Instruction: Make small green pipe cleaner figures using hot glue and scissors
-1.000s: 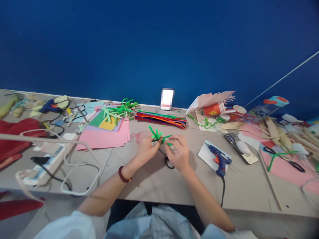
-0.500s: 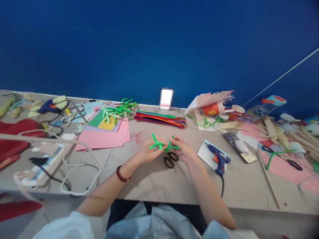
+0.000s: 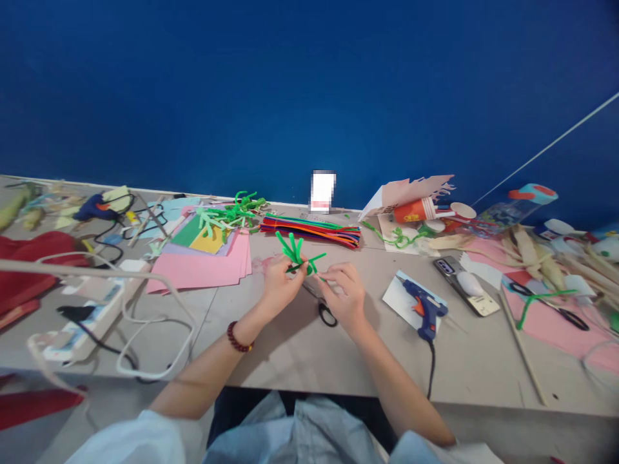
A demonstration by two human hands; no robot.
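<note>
Pinching a green pipe-cleaner piece [image 3: 292, 247] between thumb and fingers, the left hand [image 3: 280, 285] has it just below mid-frame, prongs fanned upward. The right hand [image 3: 347, 295] has its fingertips bunched by the lower end, can't tell if they're pinching it too. Black-handled scissors [image 3: 333, 319] lie just below, partly hidden. Multicolor pipe-cleaner bundle [image 3: 312, 231] sits mid-frame, blue glue gun [image 3: 428, 313] lower right, pink paper [image 3: 193, 269] left of center.

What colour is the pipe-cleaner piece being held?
The pipe-cleaner piece is green, best seen in the head view.
</note>
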